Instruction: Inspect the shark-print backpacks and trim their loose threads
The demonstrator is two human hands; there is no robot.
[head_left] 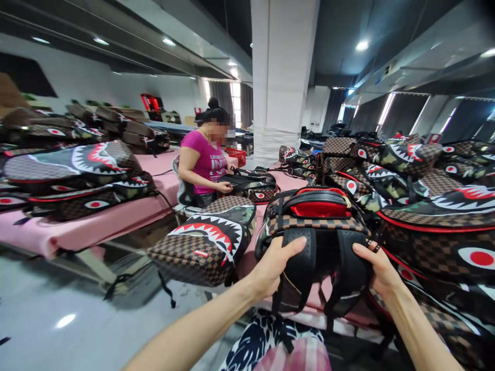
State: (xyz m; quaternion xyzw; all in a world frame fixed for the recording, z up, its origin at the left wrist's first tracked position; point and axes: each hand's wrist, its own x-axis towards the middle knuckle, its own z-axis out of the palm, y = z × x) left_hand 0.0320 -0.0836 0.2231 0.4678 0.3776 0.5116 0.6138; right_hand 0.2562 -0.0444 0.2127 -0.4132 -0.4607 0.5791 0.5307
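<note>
In front of me a brown-and-black checkered backpack (319, 221) stands at the pink table's near edge, its black shoulder straps turned toward me. A red lining shows under the black zipped edge at its top. My left hand (276, 265) grips the left strap side, thumb on top and fingers mostly hidden underneath. On the opposite side my right hand (381, 268) clasps the backpack by the right strap, a dark ring on one finger. Just left of it lies another checkered backpack (204, 239) with a shark-mouth print, touched by neither hand.
Stacked shark-print backpacks (436, 221) crowd the right side. More backpacks (77, 170) lie on a pink table (88, 226) at left. A co-worker in a magenta shirt (204, 159) sits ahead, handling a backpack (255, 185). A white pillar (284, 77) rises behind.
</note>
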